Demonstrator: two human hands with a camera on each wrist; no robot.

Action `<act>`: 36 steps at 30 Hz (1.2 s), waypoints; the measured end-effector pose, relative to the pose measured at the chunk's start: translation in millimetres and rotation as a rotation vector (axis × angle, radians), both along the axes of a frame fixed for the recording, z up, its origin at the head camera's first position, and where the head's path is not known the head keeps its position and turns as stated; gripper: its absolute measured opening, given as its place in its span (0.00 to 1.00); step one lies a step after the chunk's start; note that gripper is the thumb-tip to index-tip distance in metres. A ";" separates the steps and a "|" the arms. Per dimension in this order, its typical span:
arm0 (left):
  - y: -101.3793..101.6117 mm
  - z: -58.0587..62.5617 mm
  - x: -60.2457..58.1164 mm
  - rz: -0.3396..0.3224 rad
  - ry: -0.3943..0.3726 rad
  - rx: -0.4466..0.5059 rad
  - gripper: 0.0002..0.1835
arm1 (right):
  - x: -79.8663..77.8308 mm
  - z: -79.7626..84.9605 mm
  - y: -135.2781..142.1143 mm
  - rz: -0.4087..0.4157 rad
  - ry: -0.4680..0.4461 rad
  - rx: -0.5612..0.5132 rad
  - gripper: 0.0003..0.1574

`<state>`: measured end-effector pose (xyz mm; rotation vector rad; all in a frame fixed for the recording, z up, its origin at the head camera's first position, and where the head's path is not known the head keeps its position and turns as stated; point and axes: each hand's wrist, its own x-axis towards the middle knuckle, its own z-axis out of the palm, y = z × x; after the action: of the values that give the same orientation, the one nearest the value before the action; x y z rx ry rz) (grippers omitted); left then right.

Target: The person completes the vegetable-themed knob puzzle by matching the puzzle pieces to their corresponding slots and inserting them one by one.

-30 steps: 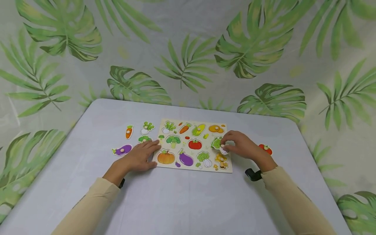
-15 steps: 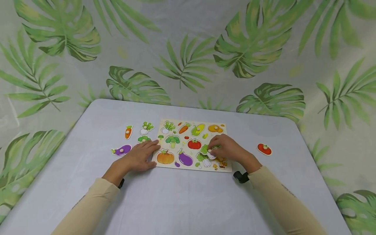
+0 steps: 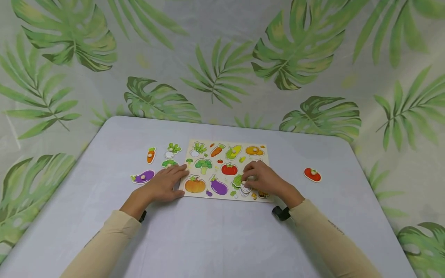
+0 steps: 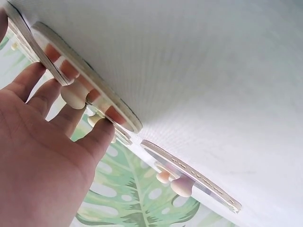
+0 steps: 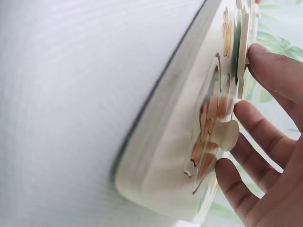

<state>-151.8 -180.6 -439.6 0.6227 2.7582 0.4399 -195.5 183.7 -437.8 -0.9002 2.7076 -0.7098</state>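
A flat wooden vegetable puzzle board (image 3: 224, 196) lies mid-table. My right hand (image 3: 264, 178) pinches a bok choy puzzle piece (image 3: 236, 182) between thumb and fingers, over the printed bok choy near the front right. In the right wrist view that piece (image 5: 243, 47) appears edge-on at the thumb tip. Below the other fingers a mushroom piece (image 5: 204, 132) with a round knob sits in the board. My left hand (image 3: 167, 183) rests at the board's left edge, fingers extended. In the left wrist view its fingertips touch or nearly touch a knobbed piece (image 4: 94, 85); its picture cannot be made out.
Left of the board lie loose carrot (image 3: 151, 155), turnip (image 3: 172, 150), broccoli (image 3: 169, 163) and eggplant (image 3: 143, 177) pieces. A tomato piece (image 3: 312, 174) lies to the right. Knobbed corn (image 3: 233, 152) and potato (image 3: 255, 150) pieces sit in the board. A leaf-print curtain (image 3: 222, 77) hangs behind.
My right hand has moved left and toward me, carrying the bok choy piece from the board's right side to the printed bok choy. My left hand has stayed in place.
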 end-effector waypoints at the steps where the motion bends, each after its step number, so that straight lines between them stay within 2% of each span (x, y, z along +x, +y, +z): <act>1: 0.0 0.2 0.3 0.001 -0.002 0.000 0.37 | 0.8 -0.1 -0.7 0.005 0.006 0.000 0.06; 8: 0.7 1.1 0.2 0.001 0.003 -0.004 0.37 | 2.4 -1.0 -2.5 0.045 0.070 0.008 0.06; 14: 1.5 2.8 0.0 -0.006 0.006 0.003 0.37 | 4.1 2.7 -3.6 0.023 0.035 0.005 0.08; 25: 1.3 0.6 0.4 -0.011 0.007 0.009 0.37 | 4.8 -0.1 -3.1 0.012 0.004 -0.024 0.06; 36: -0.6 -2.4 -0.3 -0.009 0.014 0.002 0.36 | 5.0 -2.6 -3.5 0.021 0.023 -0.037 0.06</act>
<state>-152.1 -181.2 -442.0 0.6414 2.7674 0.4385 -190.5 180.2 -440.4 -0.9488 2.7091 -0.7528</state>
